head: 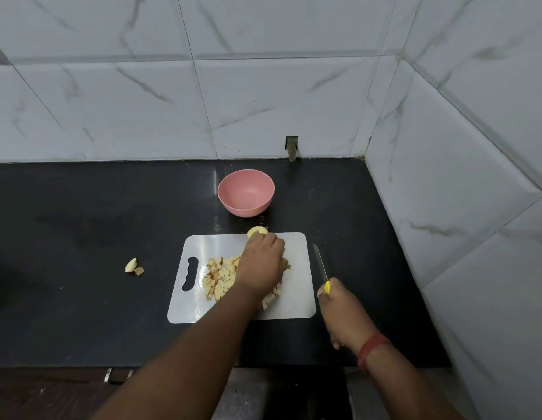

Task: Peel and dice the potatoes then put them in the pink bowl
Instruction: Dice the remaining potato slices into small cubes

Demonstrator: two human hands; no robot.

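On the black counter (82, 222), far to the left, lie 2 small potato bits (134, 266), well apart from everything else. One is pale and curved, the other is a small brownish cube, and they touch each other.

Next comes the white cutting board (297, 298). Its handle hole is at the left end. A pile of diced potato (219, 275) sits on the middle of the board, made of many little cubes, some pale and some brownish.

The left hand (261, 262) reaches across the pile, so part of the pile is hidden under it. Its fingers are bent down onto a potato piece (257, 231) at the far edge of the board. This piece is pale yellow and round on top. Only its far side shows past the fingertips, so the hold itself cannot be seen clearly.

Behind the board, near the wall, stands the pink bowl (246, 192). Nothing is in it. It is near the potato piece but not touching it.

To the right, the right hand (339, 310) is wrapped around the yellow handle of a knife (320, 266). The blade points away from the person, along the right edge of the board. The knife is apart from the potato.

A red band (372, 348) is on the right wrist.
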